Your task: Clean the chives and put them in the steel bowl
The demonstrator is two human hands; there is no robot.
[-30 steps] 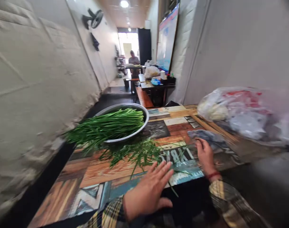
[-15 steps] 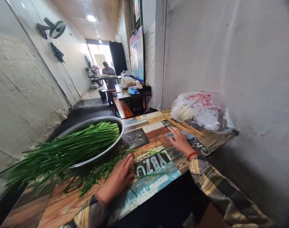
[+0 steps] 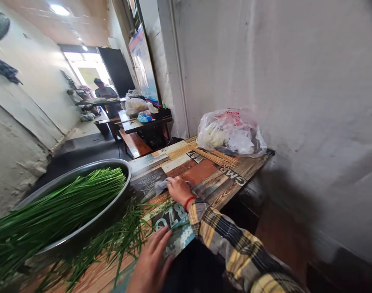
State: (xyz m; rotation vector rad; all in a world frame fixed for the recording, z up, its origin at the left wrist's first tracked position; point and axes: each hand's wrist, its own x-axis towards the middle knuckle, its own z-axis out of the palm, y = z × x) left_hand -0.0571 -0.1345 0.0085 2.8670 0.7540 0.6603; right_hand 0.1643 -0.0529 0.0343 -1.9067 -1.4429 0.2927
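Note:
My right hand, in a plaid sleeve with a red wrist cord, is closed on a grey-blue cloth and presses it on the patterned wooden table. My left hand lies flat with fingers spread on the table's near edge, beside loose green chives. A big metal bowl heaped with long chives stands at the left.
A clear plastic bag with contents sits at the table's far right against the wall, with a bundle of bamboo skewers in front of it. Further tables and a bench stand down the corridor, where a person sits.
My right hand has dragged the cloth leftward across the table from near the skewers toward the bowl. My left hand slid back to the table's near edge. The view has swung right.

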